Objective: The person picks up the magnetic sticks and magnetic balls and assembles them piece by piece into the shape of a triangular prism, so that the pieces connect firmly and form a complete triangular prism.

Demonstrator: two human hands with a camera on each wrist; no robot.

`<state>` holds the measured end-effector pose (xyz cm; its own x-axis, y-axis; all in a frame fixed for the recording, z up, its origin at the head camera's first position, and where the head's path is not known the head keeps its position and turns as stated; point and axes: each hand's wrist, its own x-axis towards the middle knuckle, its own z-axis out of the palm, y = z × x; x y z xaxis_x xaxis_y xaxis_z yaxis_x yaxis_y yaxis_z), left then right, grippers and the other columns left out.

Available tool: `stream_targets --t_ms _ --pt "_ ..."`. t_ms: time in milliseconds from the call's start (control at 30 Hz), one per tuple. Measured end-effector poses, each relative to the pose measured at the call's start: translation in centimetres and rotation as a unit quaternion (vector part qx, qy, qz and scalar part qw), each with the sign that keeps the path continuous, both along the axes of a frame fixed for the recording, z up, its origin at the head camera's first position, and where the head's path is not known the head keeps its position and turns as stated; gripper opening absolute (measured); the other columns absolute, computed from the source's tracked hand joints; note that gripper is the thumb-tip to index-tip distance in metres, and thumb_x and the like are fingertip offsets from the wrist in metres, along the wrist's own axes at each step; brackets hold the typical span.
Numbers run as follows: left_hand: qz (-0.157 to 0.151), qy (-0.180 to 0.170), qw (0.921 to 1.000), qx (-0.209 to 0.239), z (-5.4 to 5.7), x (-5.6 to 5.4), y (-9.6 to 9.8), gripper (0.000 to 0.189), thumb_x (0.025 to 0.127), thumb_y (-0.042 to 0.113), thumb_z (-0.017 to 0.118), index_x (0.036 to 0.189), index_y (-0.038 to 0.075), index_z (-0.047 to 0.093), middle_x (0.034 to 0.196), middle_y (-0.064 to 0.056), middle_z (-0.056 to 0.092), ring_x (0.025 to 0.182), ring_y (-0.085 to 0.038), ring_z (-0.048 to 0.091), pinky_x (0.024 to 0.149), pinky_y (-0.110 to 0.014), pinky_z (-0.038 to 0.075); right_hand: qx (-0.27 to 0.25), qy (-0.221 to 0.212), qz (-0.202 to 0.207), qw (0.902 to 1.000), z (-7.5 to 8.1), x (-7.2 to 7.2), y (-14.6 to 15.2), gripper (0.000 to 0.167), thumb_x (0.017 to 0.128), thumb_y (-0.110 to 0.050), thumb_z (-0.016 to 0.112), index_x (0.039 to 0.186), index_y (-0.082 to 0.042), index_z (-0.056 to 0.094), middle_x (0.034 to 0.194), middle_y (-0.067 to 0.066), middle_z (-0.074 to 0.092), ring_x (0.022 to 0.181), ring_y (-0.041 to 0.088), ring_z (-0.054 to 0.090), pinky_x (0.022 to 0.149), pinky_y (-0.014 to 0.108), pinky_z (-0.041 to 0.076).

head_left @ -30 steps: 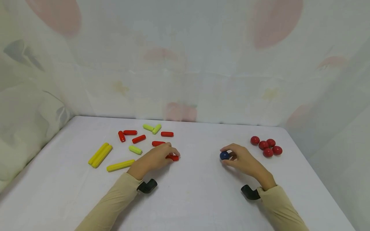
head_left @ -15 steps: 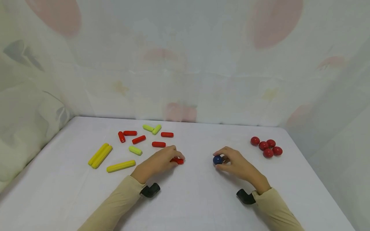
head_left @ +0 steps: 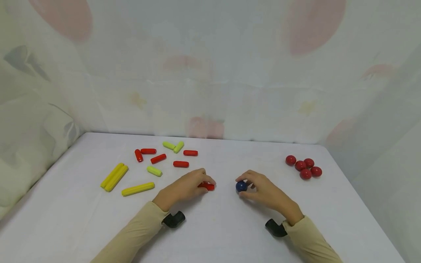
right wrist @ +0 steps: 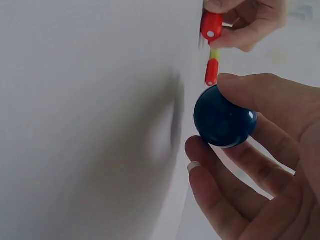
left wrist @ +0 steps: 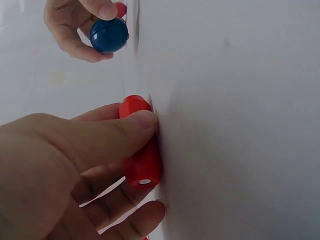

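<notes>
My left hand [head_left: 188, 185] pinches a short red cylinder [left wrist: 144, 162] between thumb and fingers, just over the white table. A small hole shows in the cylinder's end. Across a narrow gap, my right hand [head_left: 265, 190] holds a glossy dark blue ball [right wrist: 225, 117] between its thumb and fingertips. A fine seam line runs over the ball [left wrist: 109, 35] in the left wrist view. Whether the ball touches the table, I cannot tell. The red cylinder and the blue ball face each other near the table's middle, apart from one another.
Several red cylinders [head_left: 181, 164] and a few light green ones [head_left: 154, 171] lie behind and left of my left hand. Longer yellow sticks [head_left: 138, 189] lie further left. Several red balls [head_left: 305, 174] cluster at the back right. A white cloth [head_left: 210, 91] hangs behind the table.
My right hand has carried the blue ball left and slightly nearer. My left hand has moved right and slightly nearer with the red cylinder, so the gap between them has narrowed.
</notes>
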<state>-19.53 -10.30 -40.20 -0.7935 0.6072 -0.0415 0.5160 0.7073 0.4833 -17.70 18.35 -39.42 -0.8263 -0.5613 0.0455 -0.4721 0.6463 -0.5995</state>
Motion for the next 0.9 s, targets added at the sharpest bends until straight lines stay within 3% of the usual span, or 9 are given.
stream_targets --t_ms 233,400,900 --pt "0.013 -0.038 0.9991 -0.011 0.6 0.2 0.0 0.037 0.089 0.023 0.075 0.125 0.017 0.068 0.099 0.005 0.06 0.091 -0.01 0.053 0.083 -0.028 0.05 0.018 -0.001 0.011 0.9998 -0.1 0.3 -0.5 0.038 0.088 -0.017 0.074 0.124 -0.008 0.063 0.119 0.001 0.064 0.103 0.017 0.064 0.088 0.032 0.055" --pt "0.018 -0.038 0.9989 -0.019 0.6 0.2 0.1 0.032 0.088 0.02 0.075 0.119 0.015 0.07 0.095 0.005 0.06 0.089 -0.01 0.054 0.082 -0.03 0.05 0.021 -0.003 0.013 0.9997 -0.3 0.3 -0.7 0.038 0.088 -0.016 0.075 0.123 -0.008 0.063 0.119 0.002 0.064 0.102 0.017 0.064 0.088 0.033 0.056" --pt "-0.013 -0.047 0.9988 -0.007 0.6 0.9 1.1 0.03 0.088 0.02 0.076 0.117 0.016 0.072 0.091 0.007 0.06 0.085 -0.008 0.055 0.078 -0.023 0.05 0.013 -0.002 0.019 0.9997 -0.3 0.9 -1.7 0.037 0.088 -0.015 0.075 0.121 -0.01 0.062 0.119 0.003 0.064 0.102 0.017 0.064 0.086 0.032 0.056"
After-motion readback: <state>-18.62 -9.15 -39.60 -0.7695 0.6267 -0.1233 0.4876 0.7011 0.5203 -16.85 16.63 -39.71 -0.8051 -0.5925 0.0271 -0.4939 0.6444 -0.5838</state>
